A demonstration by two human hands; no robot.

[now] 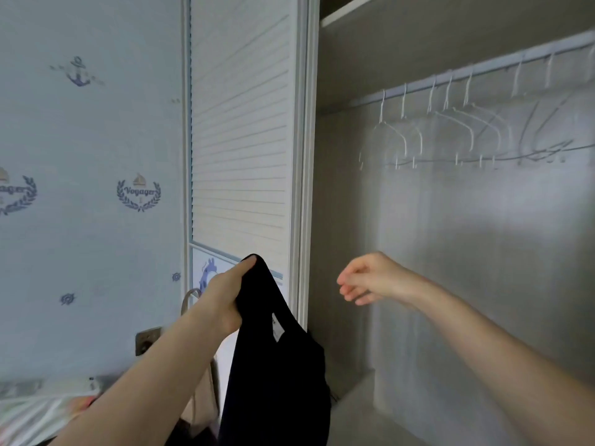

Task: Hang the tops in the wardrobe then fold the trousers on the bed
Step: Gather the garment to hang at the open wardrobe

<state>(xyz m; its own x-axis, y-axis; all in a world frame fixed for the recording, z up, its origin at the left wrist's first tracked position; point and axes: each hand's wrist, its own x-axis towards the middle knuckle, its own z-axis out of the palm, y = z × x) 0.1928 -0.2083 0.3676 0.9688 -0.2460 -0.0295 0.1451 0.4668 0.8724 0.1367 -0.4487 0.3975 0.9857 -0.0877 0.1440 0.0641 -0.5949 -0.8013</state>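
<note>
L hand grips black top, hanging vertical, collar up; R hand loose, empty.

Both forearms are bare to the frame edge; left hand and right hand seemingly ringless.

My one head view looks forward from close range into the open wardrobe, wallpapered wall at left.
</note>
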